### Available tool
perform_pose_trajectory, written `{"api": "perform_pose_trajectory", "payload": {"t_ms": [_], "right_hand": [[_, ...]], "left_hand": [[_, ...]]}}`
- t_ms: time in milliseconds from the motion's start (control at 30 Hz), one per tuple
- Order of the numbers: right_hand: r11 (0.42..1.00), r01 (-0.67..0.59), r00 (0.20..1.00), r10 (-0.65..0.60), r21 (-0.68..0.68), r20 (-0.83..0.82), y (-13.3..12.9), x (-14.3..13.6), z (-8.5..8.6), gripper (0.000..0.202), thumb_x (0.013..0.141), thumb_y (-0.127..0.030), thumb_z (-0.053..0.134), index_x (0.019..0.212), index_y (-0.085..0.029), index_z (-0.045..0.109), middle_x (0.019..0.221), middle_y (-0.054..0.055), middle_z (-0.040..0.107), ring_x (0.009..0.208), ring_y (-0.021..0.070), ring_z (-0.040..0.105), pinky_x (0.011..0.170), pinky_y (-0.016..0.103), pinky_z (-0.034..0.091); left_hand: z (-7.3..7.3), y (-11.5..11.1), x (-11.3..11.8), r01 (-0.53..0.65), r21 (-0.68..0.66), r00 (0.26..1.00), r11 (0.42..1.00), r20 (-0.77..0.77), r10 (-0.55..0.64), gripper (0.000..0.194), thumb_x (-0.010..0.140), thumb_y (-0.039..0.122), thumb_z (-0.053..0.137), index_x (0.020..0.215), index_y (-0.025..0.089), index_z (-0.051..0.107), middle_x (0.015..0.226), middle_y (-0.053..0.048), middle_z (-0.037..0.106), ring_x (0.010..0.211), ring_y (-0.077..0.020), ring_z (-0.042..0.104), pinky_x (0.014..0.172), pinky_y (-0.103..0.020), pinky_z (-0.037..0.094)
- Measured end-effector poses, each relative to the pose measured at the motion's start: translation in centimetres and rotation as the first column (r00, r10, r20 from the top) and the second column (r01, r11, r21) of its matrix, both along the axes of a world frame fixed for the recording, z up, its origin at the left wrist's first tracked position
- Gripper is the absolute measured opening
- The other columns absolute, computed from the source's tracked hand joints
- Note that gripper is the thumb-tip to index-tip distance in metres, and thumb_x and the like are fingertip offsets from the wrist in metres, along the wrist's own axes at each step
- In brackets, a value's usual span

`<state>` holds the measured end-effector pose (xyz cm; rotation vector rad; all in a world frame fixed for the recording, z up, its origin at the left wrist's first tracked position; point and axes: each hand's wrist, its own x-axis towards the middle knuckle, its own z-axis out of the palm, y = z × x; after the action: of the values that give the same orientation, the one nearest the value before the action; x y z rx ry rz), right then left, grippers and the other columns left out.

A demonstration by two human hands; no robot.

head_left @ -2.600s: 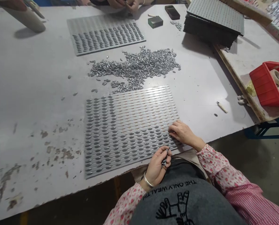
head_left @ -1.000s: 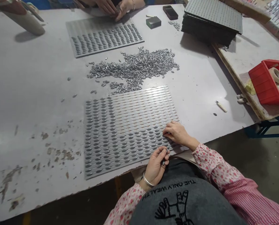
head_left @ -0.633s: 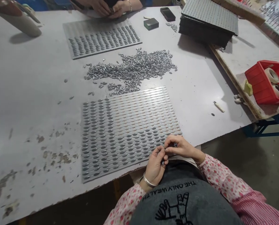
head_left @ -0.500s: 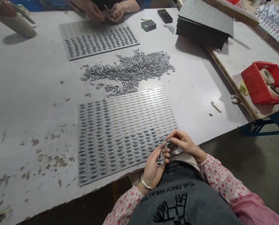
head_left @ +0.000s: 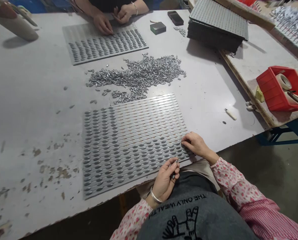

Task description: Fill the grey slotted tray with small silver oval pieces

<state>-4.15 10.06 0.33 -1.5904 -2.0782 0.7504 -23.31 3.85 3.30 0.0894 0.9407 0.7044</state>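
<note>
A flat grey slotted board [head_left: 149, 120] lies on the table before me, with small grey oval pieces set along its left side and lower part. My left hand [head_left: 167, 176] is curled around small oval pieces beside the board's near edge, one showing at its fingertips. My right hand [head_left: 195, 143] rests at the board's right edge with thumb and fingers pinched on the slots; whatever is between them is too small to make out. Beyond the board lies a loose heap of silvery oval pieces [head_left: 149, 71].
Across the table, a person's hands [head_left: 104, 23] work over a second board [head_left: 109, 46]. A green-grey block [head_left: 158, 28], a phone [head_left: 175, 18] and a stack of boards [head_left: 215, 30] stand at the back. A red bin [head_left: 271, 90] and a small cutter [head_left: 230, 114] are at right.
My right hand has moved away from my left hand, onto the board's right edge. My left hand's fingers have closed over the pieces. The other person's hand has come down to the far board.
</note>
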Motion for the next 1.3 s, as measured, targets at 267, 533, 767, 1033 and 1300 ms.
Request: {"api": "perform_pose_trajectory", "payload": {"t_ms": [267, 533, 767, 1033, 1300], "right_hand": [[0.998, 0.053, 0.999, -0.053, 0.037, 0.002, -0.4, -0.4, 1.4, 0.01, 0.084, -0.023, 0.055, 0.077, -0.018, 0.058, 0.079, 0.005, 0.058, 0.08, 0.018, 0.049, 0.074, 0.03, 0.04], [0.969, -0.239, 0.88, 0.193, -0.054, -0.433, -2.7, -1.9, 3.0, 0.016, 0.084, -0.033, 0.056, 0.084, -0.019, 0.061, 0.084, 0.004, 0.06, 0.083, 0.0158, 0.053, 0.076, 0.029, 0.044], [0.945, 0.254, 0.849, -0.319, -0.204, -0.421, -1.5, 1.2, 1.2, 0.018, 0.081, -0.033, 0.057, 0.083, -0.016, 0.062, 0.073, 0.001, 0.063, 0.063, 0.0118, 0.054, 0.058, 0.023, 0.043], [0.942, 0.329, 0.931, -0.335, -0.066, -0.146, -1.3, 1.5, -0.4, 0.01, 0.08, -0.027, 0.058, 0.078, -0.018, 0.063, 0.076, 0.002, 0.063, 0.072, 0.0149, 0.055, 0.068, 0.026, 0.042], [0.962, 0.27, 0.96, -0.272, 0.036, 0.07, -1.1, 1.7, -0.3, 0.012, 0.08, -0.029, 0.059, 0.073, -0.02, 0.06, 0.075, 0.003, 0.061, 0.078, 0.019, 0.05, 0.074, 0.032, 0.038]], "left_hand": [[0.4, 0.4, 0.3, -0.07, -0.045, 0.997, 0.997, -0.03, 0.068, 0.028, 0.065, 0.021, 0.074, 0.09, 0.013, 0.064, 0.075, -0.002, 0.055, 0.059, -0.0048, 0.048, 0.048, -0.014, 0.039], [-0.4, 0.1, 0.5, -0.061, -0.035, 0.997, 0.998, 0.052, 0.063, 0.02, 0.072, 0.022, 0.069, 0.089, 0.012, 0.064, 0.072, -0.002, 0.057, 0.057, -0.0048, 0.051, 0.048, -0.014, 0.042], [0.5, 0.4, -0.1, 0.061, -0.123, 0.996, 0.991, 0.067, -0.053, 0.024, 0.079, 0.021, 0.06, 0.101, 0.012, 0.061, 0.084, -0.008, 0.062, 0.066, -0.0085, 0.058, 0.054, -0.015, 0.046], [0.1, 0.3, -0.2, 0.045, -0.086, 0.989, 0.995, 0.143, -0.033, 0.023, 0.081, 0.019, 0.055, 0.103, 0.01, 0.059, 0.082, -0.005, 0.055, 0.061, -0.0066, 0.05, 0.049, -0.016, 0.041], [0.8, 0.3, 0.0, 0.061, -0.058, 0.996, 0.996, 0.067, -0.058, 0.018, 0.08, 0.02, 0.058, 0.097, 0.013, 0.057, 0.078, -0.004, 0.058, 0.058, -0.0063, 0.05, 0.047, -0.015, 0.039]]}}
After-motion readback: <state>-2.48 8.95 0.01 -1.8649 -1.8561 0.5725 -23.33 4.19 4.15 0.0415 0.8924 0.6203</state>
